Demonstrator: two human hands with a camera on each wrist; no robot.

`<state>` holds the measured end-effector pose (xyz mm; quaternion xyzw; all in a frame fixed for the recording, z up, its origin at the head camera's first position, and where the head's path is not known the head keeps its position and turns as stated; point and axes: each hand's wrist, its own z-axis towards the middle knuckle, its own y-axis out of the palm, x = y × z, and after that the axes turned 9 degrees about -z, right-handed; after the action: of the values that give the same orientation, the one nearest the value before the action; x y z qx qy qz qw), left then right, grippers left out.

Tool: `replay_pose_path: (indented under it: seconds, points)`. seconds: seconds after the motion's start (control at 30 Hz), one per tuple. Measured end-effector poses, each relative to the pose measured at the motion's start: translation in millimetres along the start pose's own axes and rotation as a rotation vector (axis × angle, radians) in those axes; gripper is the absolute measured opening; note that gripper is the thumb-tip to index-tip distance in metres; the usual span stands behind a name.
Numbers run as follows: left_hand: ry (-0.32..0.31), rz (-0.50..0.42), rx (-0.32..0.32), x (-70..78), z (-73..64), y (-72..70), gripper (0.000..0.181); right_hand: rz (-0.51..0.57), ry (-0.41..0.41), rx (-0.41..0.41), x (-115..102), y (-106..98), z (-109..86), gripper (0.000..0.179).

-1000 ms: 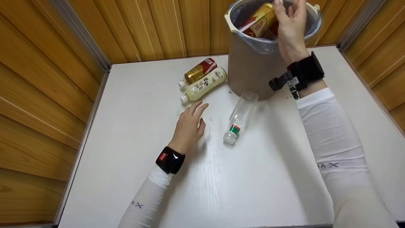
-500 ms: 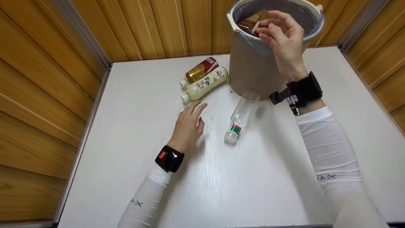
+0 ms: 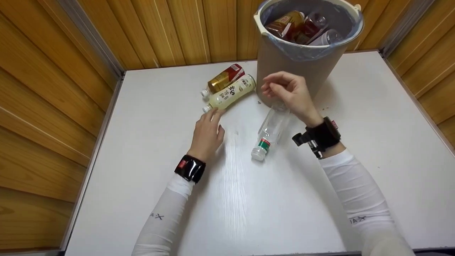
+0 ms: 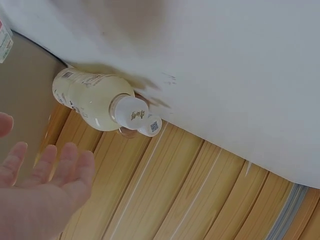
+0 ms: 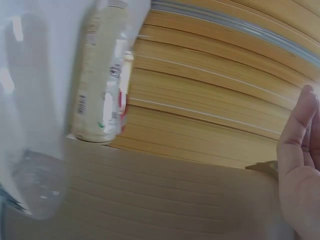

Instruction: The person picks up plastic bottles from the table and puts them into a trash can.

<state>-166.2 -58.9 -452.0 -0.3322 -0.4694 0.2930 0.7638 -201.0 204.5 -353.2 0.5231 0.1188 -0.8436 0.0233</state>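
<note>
While the bag (image 3: 300,53) lines the bin (image 3: 272,64), probably folded over to stay put, head view records: bottles inside; left of bin, lemon-yellow drink bottle (image 3: 233,93) beside red-and-gold bottle (image 3: 224,79); before bin, clear bottle (image 3: 270,128); left hand (image 3: 207,133) relaxed, right hand (image 3: 293,96) loosely curled, both empty.

Left-wrist view: adds printed white cap (image 4: 131,112), fingers apart from it.

Right-wrist view: adds clear bottle's base, hand-obscured in head view.
</note>
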Motion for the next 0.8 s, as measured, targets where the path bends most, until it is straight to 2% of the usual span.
replay_pose_path:
  seconds: [0.2,0.33,0.57,0.8]
  points:
    - [-0.035,0.000,0.002,-4.2,13.2,5.3,0.047,-0.167,0.097,0.006,27,8,-18.3,0.022]
    - [-0.076,0.007,-0.030,-4.4,23.9,7.3,0.050,-0.300,0.135,0.031,41,12,-27.6,0.026]
    - [-0.138,0.068,-0.086,-8.8,49.9,9.0,0.054,-0.434,0.114,0.050,54,16,-43.5,0.030]
    - [-0.190,0.120,-0.103,-14.9,70.1,16.2,0.055,-0.460,0.089,0.034,55,20,-52.1,0.030]
